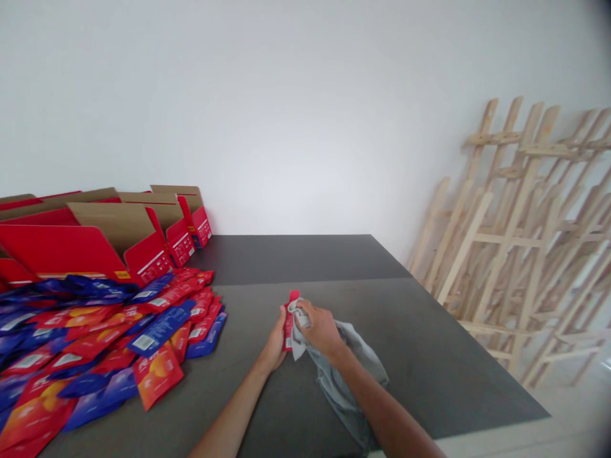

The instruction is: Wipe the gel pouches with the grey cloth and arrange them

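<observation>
Near the middle of the dark table [258, 394], my left hand [273, 340] grips a small red packet [288, 326] by its left side. My right hand [319, 326] is closed on a grey cloth [365, 353] and presses a bunched part of it against the packet's right side. The rest of the cloth trails under my right forearm toward the table's front edge. The cloth and my fingers hide much of the packet.
A heap of red and blue packets [162, 327] covers the table's left side. Open red cardboard boxes [62, 245] stand behind it. Wooden easels [515, 238] lean against the white wall, right of the table.
</observation>
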{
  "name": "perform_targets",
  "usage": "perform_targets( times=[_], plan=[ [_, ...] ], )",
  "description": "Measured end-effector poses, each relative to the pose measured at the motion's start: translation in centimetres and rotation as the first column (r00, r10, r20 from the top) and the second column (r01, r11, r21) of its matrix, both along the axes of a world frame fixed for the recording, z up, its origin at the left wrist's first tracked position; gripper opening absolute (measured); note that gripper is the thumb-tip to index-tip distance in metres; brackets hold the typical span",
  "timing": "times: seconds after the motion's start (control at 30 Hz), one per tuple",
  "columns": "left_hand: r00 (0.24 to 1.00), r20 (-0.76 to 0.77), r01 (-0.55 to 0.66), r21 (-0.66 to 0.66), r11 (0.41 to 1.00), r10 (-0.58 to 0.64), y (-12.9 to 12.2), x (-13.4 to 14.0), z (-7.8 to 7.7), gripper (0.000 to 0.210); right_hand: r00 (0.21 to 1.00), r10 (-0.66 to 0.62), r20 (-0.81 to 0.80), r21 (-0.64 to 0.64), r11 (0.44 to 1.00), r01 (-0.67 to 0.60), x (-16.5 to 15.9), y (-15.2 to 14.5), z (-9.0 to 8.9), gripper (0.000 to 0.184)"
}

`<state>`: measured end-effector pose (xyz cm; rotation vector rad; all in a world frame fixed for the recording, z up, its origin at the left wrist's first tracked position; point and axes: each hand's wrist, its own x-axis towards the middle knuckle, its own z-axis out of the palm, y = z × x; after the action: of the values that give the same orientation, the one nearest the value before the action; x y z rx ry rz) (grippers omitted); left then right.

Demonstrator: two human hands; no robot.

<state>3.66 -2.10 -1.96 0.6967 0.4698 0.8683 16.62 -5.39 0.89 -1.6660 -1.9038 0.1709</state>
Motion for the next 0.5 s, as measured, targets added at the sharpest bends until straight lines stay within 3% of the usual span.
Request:
perform_targets(
  times=[0.13,0.2,0.27,0.37,0.5],
  plan=[
    [0.991,0.039,-0.125,-0.022,0.992,0.126,0.26,-0.3,0.39,0.066,0.956,0.277,0.095,-0.088,0.959,-0.269,0.12,-0.45,0.06,0.027],
    [0.987,0.047,-0.15,-0.023,0.988,0.151,0.33,-0.34,0.5,0.066,0.932,0.339,0.128,-0.117,0.938,-0.325,0.12,-0.63,0.06,0.026],
    [0.992,0.049,-0.111,-0.022,0.994,0.112,0.24,-0.22,0.49,0.064,0.947,0.288,0.142,-0.099,0.956,-0.276,0.13,-0.68,0.05,0.026],
    [0.999,0.03,-0.015,-0.023,1.0,0.015,-0.11,0.12,0.31,0.058,0.991,0.079,0.104,-0.009,0.997,-0.078,0.24,-0.54,0.11,0.028],
    [0.999,-0.003,0.035,-0.025,0.999,-0.035,-0.39,0.35,0.09,0.055,0.997,-0.076,0.02,0.083,0.994,0.074,0.62,-0.38,0.33,0.028]
  ],
)
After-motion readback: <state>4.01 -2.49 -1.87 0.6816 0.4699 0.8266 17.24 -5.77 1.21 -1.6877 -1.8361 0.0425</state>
